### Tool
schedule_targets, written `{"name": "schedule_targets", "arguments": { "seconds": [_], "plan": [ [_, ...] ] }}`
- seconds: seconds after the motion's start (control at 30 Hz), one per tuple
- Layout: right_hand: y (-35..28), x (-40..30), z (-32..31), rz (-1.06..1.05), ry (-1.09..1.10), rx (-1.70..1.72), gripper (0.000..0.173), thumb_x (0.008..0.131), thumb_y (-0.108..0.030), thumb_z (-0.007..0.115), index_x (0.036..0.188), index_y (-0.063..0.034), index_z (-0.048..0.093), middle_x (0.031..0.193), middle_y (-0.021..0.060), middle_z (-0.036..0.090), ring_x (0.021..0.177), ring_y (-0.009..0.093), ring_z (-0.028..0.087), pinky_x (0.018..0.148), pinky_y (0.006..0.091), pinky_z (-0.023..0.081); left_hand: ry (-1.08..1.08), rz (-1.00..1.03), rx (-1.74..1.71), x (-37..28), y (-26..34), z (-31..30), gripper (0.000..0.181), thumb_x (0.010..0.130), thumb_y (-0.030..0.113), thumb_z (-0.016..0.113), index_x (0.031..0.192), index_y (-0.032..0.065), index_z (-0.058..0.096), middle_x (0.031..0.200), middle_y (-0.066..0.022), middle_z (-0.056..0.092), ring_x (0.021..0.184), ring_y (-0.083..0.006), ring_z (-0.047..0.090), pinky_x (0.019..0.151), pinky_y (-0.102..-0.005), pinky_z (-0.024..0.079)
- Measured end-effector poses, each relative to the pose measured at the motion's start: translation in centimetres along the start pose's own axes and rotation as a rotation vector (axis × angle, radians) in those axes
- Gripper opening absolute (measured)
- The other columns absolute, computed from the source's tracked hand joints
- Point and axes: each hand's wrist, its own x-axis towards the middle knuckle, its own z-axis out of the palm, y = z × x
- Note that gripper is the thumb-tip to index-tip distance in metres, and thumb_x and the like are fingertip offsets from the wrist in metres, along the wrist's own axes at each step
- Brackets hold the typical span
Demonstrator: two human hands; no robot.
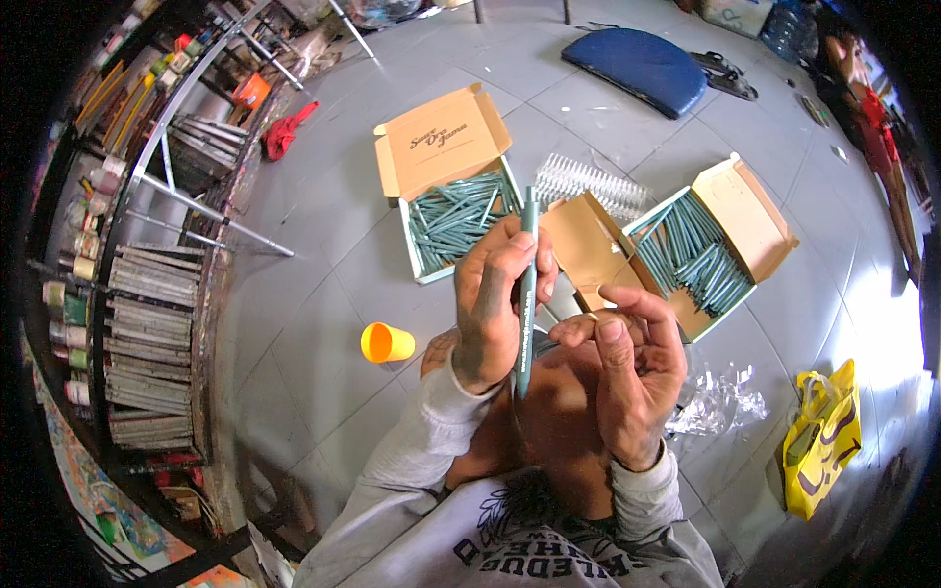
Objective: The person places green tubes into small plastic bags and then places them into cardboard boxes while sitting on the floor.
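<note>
My left hand [494, 298] grips a teal-green pen [528, 294] upright between thumb and fingers; its barrel bears white writing. Close to the right of it, my right hand [632, 360] has thumb and a finger near each other. Whether something small is pinched there cannot be made out. Beyond my left hand is an open cardboard box [425, 151] full of loosely heaped green pens [463, 213], with writing on its lid. To the right, another open cardboard box [742, 209] contains green pens [687, 253] lying in two groups.
A yellow cup [388, 342] stands left of my knees. Ridged clear plastic [588, 184] lies between the boxes, and crumpled clear plastic [717, 400] beside a yellow bag [820, 441]. Shelving [154, 345] and a metal easel-like stand [220, 213] line the left; a blue cushion [636, 70] lies ahead.
</note>
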Motion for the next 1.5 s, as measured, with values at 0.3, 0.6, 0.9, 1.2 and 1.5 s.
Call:
{"name": "schedule_targets", "arguments": {
  "seconds": [0.3, 0.6, 0.9, 1.2, 1.5],
  "plan": [
    [-1.1, 0.1, -0.4, 0.036, 0.023, 0.152, 0.022, 0.103, -0.007, 0.052, 0.120, 0.0007, 0.041, 0.085, 0.0127, 0.065, 0.075, 0.017, 0.064, 0.067, 0.0267, 0.054, -0.349, 0.061, 0.051, -1.6, 0.5, 0.1, 0.015, 0.092, 0.008, 0.062, 0.104, 0.0005, 0.057, 0.067, 0.0006, 0.051, 0.055, -0.0040, 0.051, 0.049, -0.0202, 0.040],
    [-1.3, -0.2, -1.5, 0.018, -0.055, 0.089, 0.021, 0.101, -0.004, 0.055, 0.118, 0.0015, 0.044, 0.084, 0.0111, 0.065, 0.075, 0.015, 0.063, 0.067, 0.0253, 0.053, -0.346, 0.237, 0.269, -1.6, 0.2, -0.4, 0.010, 0.086, 0.007, 0.070, 0.091, 0.0002, 0.064, 0.080, -0.0063, 0.061, 0.063, -0.0091, 0.058, 0.055, -0.0235, 0.043],
    [-3.8, 1.4, -2.4, -0.394, -0.103, -0.783, 0.006, 0.090, -0.005, 0.069, 0.087, -0.0003, 0.069, 0.084, 0.0074, 0.066, 0.078, 0.016, 0.063, 0.066, 0.0313, 0.052, -0.202, -0.062, -0.119, -1.1, 0.5, -1.9, 0.015, 0.090, 0.017, 0.061, 0.093, 0.0023, 0.059, 0.072, -0.0014, 0.055, 0.049, -0.0030, 0.040, 0.043, -0.0205, 0.029],
    [-0.4, 0.8, -1.3, -0.420, -0.156, 0.004, 0.015, 0.089, -0.008, 0.071, 0.097, 0.0011, 0.062, 0.093, 0.0159, 0.063, 0.082, 0.021, 0.063, 0.073, 0.0318, 0.052, -0.255, -0.255, -0.657, -0.9, 0.4, -0.1, 0.036, 0.107, 0.038, 0.033, 0.090, 0.0093, 0.046, 0.080, 0.0000, 0.042, 0.049, -0.0070, 0.028, 0.040, -0.0228, 0.022],
    [0.5, 0.2, 0.7, -0.665, -0.106, -0.222, 0.008, 0.083, 0.004, 0.068, 0.090, 0.0043, 0.066, 0.087, 0.0221, 0.070, 0.076, 0.032, 0.071, 0.065, 0.0364, 0.057, -0.293, -0.287, -0.976, -1.3, 0.1, -0.5, 0.037, 0.110, 0.035, 0.026, 0.083, 0.0137, 0.039, 0.079, -0.0009, 0.039, 0.054, -0.0111, 0.032, 0.054, -0.0269, 0.031]
  ]
}}
